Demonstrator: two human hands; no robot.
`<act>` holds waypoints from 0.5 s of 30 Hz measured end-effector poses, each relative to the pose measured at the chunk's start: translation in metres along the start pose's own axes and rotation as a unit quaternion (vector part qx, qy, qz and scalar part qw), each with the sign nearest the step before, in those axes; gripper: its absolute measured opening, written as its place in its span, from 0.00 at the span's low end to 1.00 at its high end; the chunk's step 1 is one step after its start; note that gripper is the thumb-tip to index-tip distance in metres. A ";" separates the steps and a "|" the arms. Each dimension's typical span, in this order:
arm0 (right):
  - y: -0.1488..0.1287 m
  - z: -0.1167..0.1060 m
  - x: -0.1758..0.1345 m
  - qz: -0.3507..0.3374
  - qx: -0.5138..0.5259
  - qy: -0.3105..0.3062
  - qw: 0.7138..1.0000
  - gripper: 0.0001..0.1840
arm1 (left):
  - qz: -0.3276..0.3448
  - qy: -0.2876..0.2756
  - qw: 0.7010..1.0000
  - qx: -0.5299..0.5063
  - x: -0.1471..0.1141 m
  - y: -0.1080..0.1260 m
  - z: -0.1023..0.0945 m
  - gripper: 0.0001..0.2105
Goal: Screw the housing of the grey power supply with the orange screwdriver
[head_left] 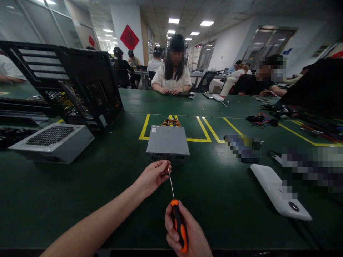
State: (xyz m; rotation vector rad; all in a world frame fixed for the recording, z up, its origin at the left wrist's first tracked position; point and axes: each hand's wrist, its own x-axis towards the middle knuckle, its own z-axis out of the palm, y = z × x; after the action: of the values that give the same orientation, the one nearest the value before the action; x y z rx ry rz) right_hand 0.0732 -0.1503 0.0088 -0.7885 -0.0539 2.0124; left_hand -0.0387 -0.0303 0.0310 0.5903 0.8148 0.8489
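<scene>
An orange-and-black screwdriver [177, 221] is gripped by its handle in my right hand [187, 232], its metal shaft pointing up and away from me. At the shaft's far end, my left hand [154, 176] is closed in a pinch around the tip. Whatever the fingertips pinch there is too small to make out. Just beyond them a grey power supply unit [167, 140] rests on the green table, its fan grille and socket side facing me. A bundle of coloured cables [170, 122] shows behind it.
To the left lies another grey power supply [53, 141] beside a black computer case [88, 82]. A white device [280, 191] lies at right, near a blurred-out item [242, 148]. Cables [261, 119] lie farther right. Across the table sits a person [173, 76].
</scene>
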 end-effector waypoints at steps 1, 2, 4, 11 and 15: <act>0.001 0.001 0.001 0.002 -0.002 0.002 1.000 0.22 | -0.010 0.004 1.000 -0.015 -0.002 0.000 0.002 0.04; 0.001 0.003 0.002 0.004 -0.003 0.007 1.000 0.22 | -0.019 0.002 0.999 -0.028 -0.003 0.000 0.003 0.04; 0.000 0.006 0.002 0.005 -0.004 0.016 1.000 0.23 | -0.028 -0.011 0.998 -0.054 -0.006 0.000 0.003 0.04; -0.002 0.008 0.002 0.007 0.010 0.027 1.000 0.23 | -0.032 -0.033 0.995 -0.088 -0.005 -0.002 0.001 0.05; -0.002 0.006 0.003 0.003 0.009 0.028 1.000 0.23 | -0.040 -0.030 0.995 -0.085 -0.005 -0.004 0.002 0.05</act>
State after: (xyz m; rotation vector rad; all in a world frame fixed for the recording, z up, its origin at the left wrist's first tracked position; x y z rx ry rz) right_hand 0.0700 -0.1451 0.0129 -0.8339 -0.0017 1.9919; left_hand -0.0372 -0.0369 0.0314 0.4275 0.6997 0.8138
